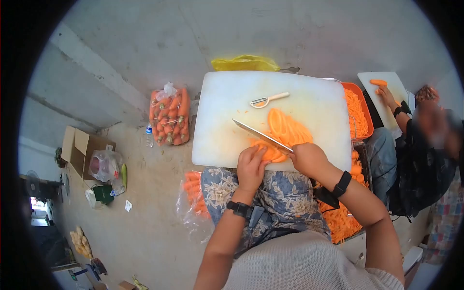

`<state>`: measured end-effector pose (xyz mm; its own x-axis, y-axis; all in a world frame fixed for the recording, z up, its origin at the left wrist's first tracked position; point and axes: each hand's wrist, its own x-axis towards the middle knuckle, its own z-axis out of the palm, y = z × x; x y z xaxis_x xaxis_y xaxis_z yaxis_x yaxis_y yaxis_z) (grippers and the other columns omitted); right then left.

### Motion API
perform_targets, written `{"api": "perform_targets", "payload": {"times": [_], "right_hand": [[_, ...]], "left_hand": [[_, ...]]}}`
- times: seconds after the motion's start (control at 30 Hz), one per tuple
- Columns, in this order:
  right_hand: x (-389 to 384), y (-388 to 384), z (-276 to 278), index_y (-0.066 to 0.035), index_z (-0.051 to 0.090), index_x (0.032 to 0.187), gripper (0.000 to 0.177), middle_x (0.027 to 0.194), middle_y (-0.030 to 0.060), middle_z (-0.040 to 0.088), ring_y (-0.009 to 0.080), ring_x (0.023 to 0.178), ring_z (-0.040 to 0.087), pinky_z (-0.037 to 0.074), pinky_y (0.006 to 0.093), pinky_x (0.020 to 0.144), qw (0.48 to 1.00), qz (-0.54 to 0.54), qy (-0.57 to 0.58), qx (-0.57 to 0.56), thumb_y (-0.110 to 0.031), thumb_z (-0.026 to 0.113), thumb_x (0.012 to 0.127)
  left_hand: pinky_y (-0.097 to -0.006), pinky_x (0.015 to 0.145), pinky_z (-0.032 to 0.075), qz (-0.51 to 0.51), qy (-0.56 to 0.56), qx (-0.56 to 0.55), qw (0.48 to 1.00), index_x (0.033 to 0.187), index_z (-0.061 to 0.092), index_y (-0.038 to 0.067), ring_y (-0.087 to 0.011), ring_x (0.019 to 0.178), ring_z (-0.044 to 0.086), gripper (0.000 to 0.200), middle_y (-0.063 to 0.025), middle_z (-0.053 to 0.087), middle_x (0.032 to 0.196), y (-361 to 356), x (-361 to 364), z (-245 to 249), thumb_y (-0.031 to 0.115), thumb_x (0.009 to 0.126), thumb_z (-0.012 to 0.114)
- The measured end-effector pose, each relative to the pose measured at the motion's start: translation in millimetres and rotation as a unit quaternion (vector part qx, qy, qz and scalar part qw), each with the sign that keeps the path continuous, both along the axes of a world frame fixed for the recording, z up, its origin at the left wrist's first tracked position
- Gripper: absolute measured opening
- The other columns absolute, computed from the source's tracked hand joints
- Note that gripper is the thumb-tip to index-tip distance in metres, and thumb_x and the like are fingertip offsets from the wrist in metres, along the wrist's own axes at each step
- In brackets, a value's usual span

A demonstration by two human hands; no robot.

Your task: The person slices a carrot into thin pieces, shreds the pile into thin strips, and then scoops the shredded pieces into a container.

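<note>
Carrot slices (275,155) lie at the fingertips of the left hand (251,169), close to the near edge of the white cutting board (217,121) and right of its middle. That hand reaches in over the near edge, its fingers bent and bunched against the slices — whether they grip them or only steady them, I cannot tell. The right hand (309,159), just beside it and also at the near edge, is closed around the handle of a kitchen knife (261,134). The blade slants away toward the board's far left corner, its tip well past the slices. Beyond the blade — ahead of both hands — a larger fan of carrot ovals (290,128) lies overlapped toward the right edge. Nearer the far edge, apart from the hands, rests a Y-shaped peeler (278,96), its handle pointing to the right. Off the left edge stands a clear bag of whole carrots (169,116); off the right edge sits an orange basket (369,116) with shredded carrot (355,113) in it. Farther right, a co-worker's hand (388,98) touches a carrot (378,82) near the far left corner of a smaller white board (394,79).
</note>
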<state>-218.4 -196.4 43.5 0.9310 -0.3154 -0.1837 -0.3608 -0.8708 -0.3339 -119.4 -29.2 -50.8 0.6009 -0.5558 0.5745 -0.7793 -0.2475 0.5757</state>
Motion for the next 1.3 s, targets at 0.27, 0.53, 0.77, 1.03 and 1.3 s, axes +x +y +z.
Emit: {"api": "perform_targets", "payload": {"times": [0.27,0.53,0.77,1.03,1.3], "right_hand": [[-0.4,3.3,-10.9,0.000,0.063,0.072,0.028,0.064,0.0205,0.061,0.0383,0.064,0.062,0.049,0.0467,0.060,0.999,0.000,-0.042,0.000,-0.025,0.062,0.087],[2.8,2.5,22.3,0.000,0.063,0.074,0.027,0.063,0.0202,0.060,0.0381,0.063,0.061,0.049,0.0464,0.060,0.999,-0.011,-0.044,0.001,-0.023,0.061,0.088],[-6.4,2.9,-2.6,0.000,0.063,0.074,0.027,0.063,0.0196,0.061,0.0381,0.061,0.061,0.049,0.0464,0.059,0.999,0.029,-0.025,-0.010,-0.024,0.061,0.088],[-11.8,14.0,26.3,-0.002,0.065,0.081,0.021,0.068,0.0194,0.063,0.0372,0.067,0.064,0.051,0.0460,0.062,0.999,-0.024,-0.019,0.018,-0.020,0.059,0.088],[-14.9,3.6,19.2,0.000,0.062,0.075,0.027,0.061,0.0207,0.059,0.0391,0.060,0.060,0.048,0.0469,0.058,0.998,-0.010,-0.062,0.006,-0.025,0.062,0.087]], "left_hand": [[-0.0391,0.087,0.048,0.000,-0.003,-0.001,1.000,0.110,0.067,0.007,-0.0318,0.101,0.056,0.042,-0.0132,0.059,0.109,1.7,-0.9,-1.8,0.014,0.070,0.077],[-0.0392,0.086,0.048,0.003,-0.009,0.000,1.000,0.110,0.068,0.008,-0.0319,0.101,0.056,0.041,-0.0131,0.059,0.109,0.5,1.4,-3.0,0.014,0.070,0.078],[-0.0415,0.088,0.047,-0.007,0.012,0.003,1.000,0.110,0.067,0.007,-0.0334,0.102,0.055,0.041,-0.0133,0.058,0.110,0.9,-1.9,-3.3,0.013,0.070,0.076],[-0.0418,0.089,0.046,-0.004,0.008,0.004,1.000,0.111,0.067,0.006,-0.0338,0.103,0.055,0.042,-0.0138,0.058,0.111,1.3,-1.2,-2.9,0.011,0.070,0.076],[-0.0405,0.088,0.047,0.002,-0.007,0.008,1.000,0.109,0.067,0.007,-0.0329,0.102,0.056,0.040,-0.0133,0.059,0.110,-0.1,-0.5,-1.3,0.012,0.070,0.076]]}}
